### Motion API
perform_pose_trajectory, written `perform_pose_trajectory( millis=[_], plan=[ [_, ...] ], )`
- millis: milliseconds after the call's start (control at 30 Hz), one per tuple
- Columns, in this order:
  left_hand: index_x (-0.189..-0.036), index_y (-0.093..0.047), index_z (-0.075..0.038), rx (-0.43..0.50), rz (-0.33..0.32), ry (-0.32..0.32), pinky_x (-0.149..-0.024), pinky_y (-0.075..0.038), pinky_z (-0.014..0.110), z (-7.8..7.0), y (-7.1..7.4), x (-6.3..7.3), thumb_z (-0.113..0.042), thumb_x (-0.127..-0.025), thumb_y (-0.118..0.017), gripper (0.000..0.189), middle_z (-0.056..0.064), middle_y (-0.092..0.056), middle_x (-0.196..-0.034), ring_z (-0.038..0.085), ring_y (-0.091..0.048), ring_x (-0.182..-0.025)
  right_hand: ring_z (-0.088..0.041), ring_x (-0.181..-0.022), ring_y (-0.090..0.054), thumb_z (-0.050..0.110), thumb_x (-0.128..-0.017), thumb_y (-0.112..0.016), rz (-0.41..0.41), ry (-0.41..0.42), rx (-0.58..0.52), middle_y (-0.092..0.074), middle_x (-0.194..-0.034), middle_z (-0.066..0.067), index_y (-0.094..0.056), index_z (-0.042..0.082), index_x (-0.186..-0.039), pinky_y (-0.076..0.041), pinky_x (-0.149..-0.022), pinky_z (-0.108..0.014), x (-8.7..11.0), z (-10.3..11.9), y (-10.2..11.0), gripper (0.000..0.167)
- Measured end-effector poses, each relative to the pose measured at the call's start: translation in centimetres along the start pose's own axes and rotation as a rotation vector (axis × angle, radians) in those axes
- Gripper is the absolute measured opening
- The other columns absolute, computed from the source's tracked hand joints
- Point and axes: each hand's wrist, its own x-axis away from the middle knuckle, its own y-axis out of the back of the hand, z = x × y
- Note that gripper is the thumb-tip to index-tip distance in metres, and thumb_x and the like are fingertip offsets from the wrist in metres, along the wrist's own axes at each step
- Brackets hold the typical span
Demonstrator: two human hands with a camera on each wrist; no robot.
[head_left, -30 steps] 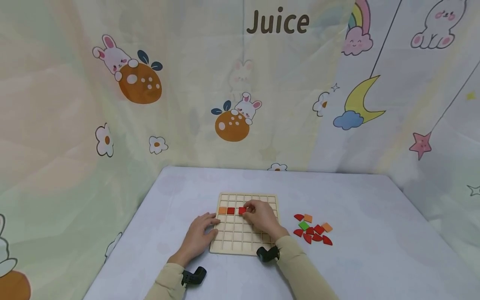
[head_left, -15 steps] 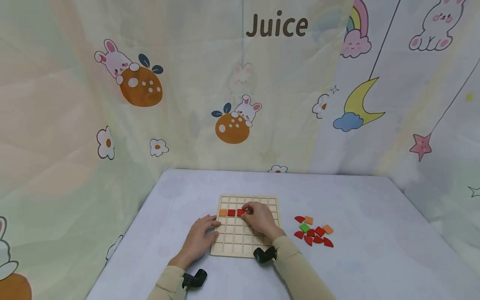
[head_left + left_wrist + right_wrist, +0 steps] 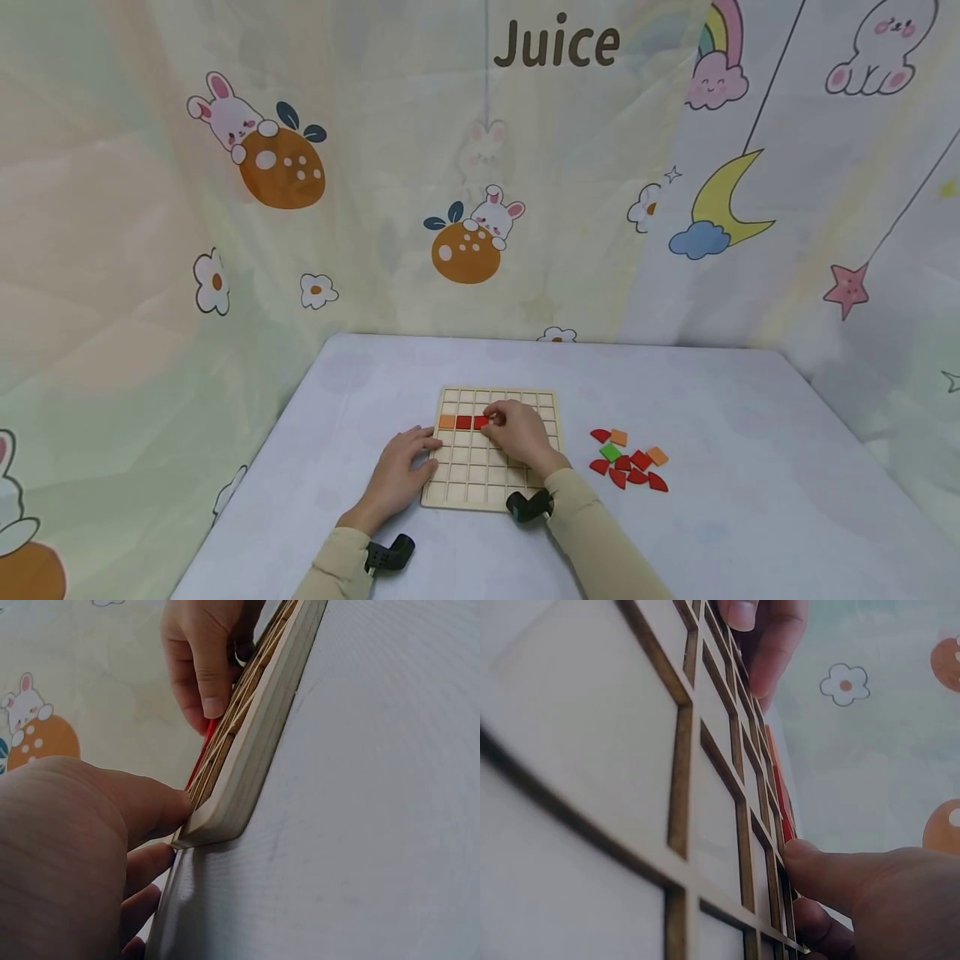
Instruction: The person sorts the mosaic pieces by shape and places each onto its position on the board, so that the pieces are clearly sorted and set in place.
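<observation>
A light wooden grid board (image 3: pixel 465 492) lies on the table. In one of its upper rows, an orange square tile (image 3: pixel 447 422) sits at the left end, followed by a red square tile (image 3: pixel 463 422). Directly right of these is another red square tile (image 3: pixel 480 422), its right edge pinched between the thumb and fingers of my right hand (image 3: pixel 522 435). My left hand (image 3: pixel 401 468) rests at the board's left edge with its fingers spread. The left wrist view shows that thumb (image 3: pixel 161 806) on the board's rim and the other fingers beside it.
Right of the board lies a loose group of pieces: several red quarter-circle pieces (image 3: pixel 657 482), a red square (image 3: pixel 641 459), a green square (image 3: pixel 611 452) and orange squares (image 3: pixel 657 455). A printed curtain (image 3: pixel 375 167) hangs behind the white table (image 3: pixel 750 500).
My right hand has slid the red tile leftward, closing the gap to the other red tile. In the last half second both hands have stayed nearly still.
</observation>
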Motion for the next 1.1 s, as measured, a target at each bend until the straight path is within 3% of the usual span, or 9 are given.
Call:
perform_pose_trajectory(
  millis=[333,667,1000,1100],
  plan=[
    [-0.113,-0.070,-0.017,0.011,0.013,-0.005,-0.118,-0.025,0.054,0.1,-0.6,-0.1,-0.012,-0.091,-0.067,0.023,0.008,-0.056,-0.139,0.033,-0.040,-0.137,-0.011,-0.067,-0.048,0.021,-0.086,-0.075,0.015,-0.024,0.003,-0.056,-0.076,0.007,-0.072,0.011,-0.106,-0.040,-0.060,-0.025,0.2,-0.3,0.2,0.022],
    [-0.112,-0.070,-0.016,0.008,0.006,0.007,-0.118,-0.025,0.054,0.4,-1.0,0.4,-0.011,-0.090,-0.068,0.023,0.008,-0.056,-0.138,0.033,-0.041,-0.137,-0.013,-0.074,-0.051,0.024,-0.088,-0.073,0.102,-0.039,-0.025,-0.058,-0.084,0.005,-0.068,0.010,-0.112,-0.045,-0.065,-0.028,1.2,-0.7,1.1,0.029],
    [-0.115,-0.069,-0.015,0.004,-0.009,-0.007,-0.118,-0.025,0.053,0.4,-0.5,0.1,-0.012,-0.090,-0.068,0.025,0.009,-0.056,-0.138,0.034,-0.041,-0.137,-0.013,-0.079,-0.055,0.025,-0.092,-0.068,0.043,-0.011,0.014,-0.065,-0.090,0.004,-0.072,0.012,-0.104,-0.050,-0.068,-0.030,2.2,-0.1,3.3,0.018],
    [-0.115,-0.070,-0.015,-0.002,-0.014,-0.006,-0.118,-0.025,0.052,0.4,-0.3,-0.1,-0.012,-0.090,-0.069,0.025,0.009,-0.056,-0.139,0.033,-0.041,-0.137,-0.013,-0.078,-0.055,0.025,-0.092,-0.068,0.008,-0.038,0.020,-0.064,-0.088,0.006,-0.072,0.015,-0.097,-0.049,-0.067,-0.029,2.4,-0.3,3.7,0.012]
  ],
)
